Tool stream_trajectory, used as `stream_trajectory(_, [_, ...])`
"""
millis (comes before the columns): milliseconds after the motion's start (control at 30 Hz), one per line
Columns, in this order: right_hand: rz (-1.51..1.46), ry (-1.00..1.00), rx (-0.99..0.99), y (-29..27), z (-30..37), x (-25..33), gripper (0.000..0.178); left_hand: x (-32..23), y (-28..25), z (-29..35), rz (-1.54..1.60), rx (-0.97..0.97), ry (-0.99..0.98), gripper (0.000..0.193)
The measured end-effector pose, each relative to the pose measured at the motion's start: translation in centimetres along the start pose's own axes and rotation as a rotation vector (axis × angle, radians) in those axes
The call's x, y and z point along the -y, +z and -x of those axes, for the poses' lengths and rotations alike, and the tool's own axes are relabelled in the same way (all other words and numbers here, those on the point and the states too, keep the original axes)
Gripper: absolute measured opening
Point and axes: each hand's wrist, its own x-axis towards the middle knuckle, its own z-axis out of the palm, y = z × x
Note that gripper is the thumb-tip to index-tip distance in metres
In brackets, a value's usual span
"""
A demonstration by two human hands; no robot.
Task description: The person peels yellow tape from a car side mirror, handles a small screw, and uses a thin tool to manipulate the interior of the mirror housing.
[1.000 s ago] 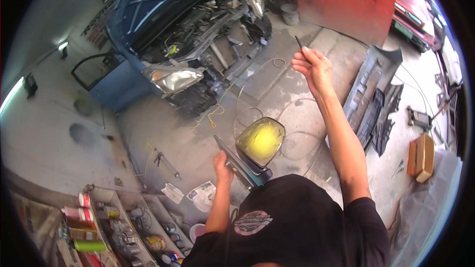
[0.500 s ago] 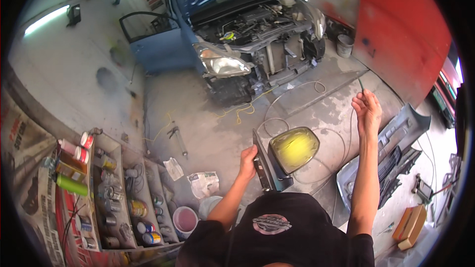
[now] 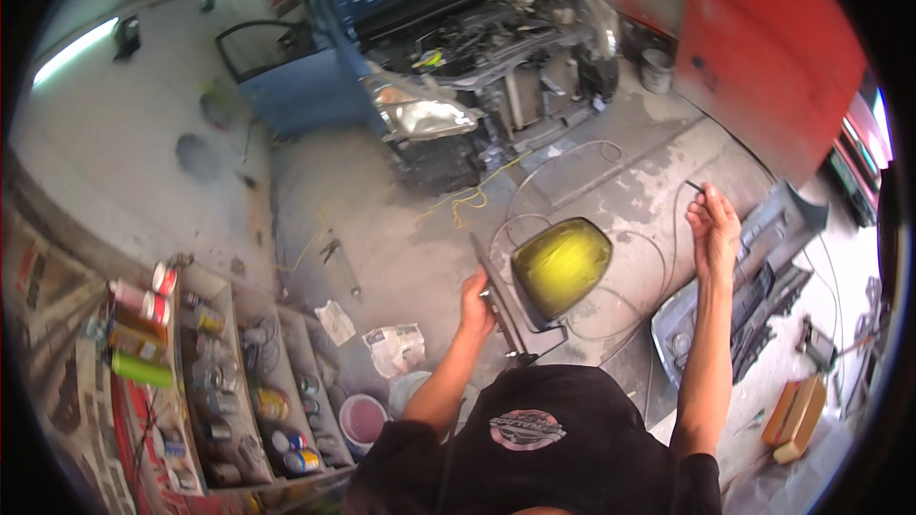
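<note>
My left hand is closed on the dark mounting base of a car side mirror, which it holds up in front of my chest. The mirror's rounded housing has a yellow-green face with a dark rim and sits to the right of the base. Off to the right, my right hand is raised, apart from the mirror. Between its fingertips it pinches a short, thin, dark green stick-like piece; its exact kind is too small to make out.
A blue car with its hood up and front bumper off stands ahead. Shelves of cans and a pink-filled bucket are at left. A detached bumper and cardboard box lie right. A hose loops over the floor.
The mirror has turned slightly, and its yellow-green face looks darker and fuller. My right hand has dropped a little, and the thin piece now points left rather than upward. The view has shifted slightly.
</note>
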Motion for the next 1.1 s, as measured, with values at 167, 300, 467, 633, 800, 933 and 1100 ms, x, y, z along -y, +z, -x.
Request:
stream_trajectory(167, [-0.034,0.020,-0.035,-0.1,1.3,-0.6,0.018,0.2,-0.9,-0.8,0.004,-0.029,-0.011,0.044])
stream_trajectory(300, [-0.060,0.049,-0.103,-0.5,2.9,-0.8,0.023,-0.6,-0.3,-1.1,-0.047,-0.001,-0.051,0.049])
stream_trajectory(467, [-0.052,0.113,-0.203,-2.9,5.3,-2.0,0.029,-2.2,1.1,-0.5,-0.086,0.044,-0.080,0.055])
stream_trajectory(633, [-0.147,0.183,-0.187,-6.3,9.1,-5.8,0.027,-3.1,0.1,-0.2,-0.058,0.279,-0.067,0.053])
stream_trajectory(800, [-0.169,0.283,-0.289,-8.6,13.8,-8.7,0.029,-3.5,1.8,0.7,-0.192,0.309,-0.027,0.058])
stream_trajectory(933, [-0.208,0.363,-0.302,-8.8,16.6,-9.9,0.028,-2.8,2.5,0.7,-0.209,0.272,-0.032,0.060])
stream_trajectory(1100, [-0.231,0.421,-0.345,-9.4,19.0,-10.7,0.026,-1.8,4.2,0.1,-0.267,0.395,-0.051,0.060])
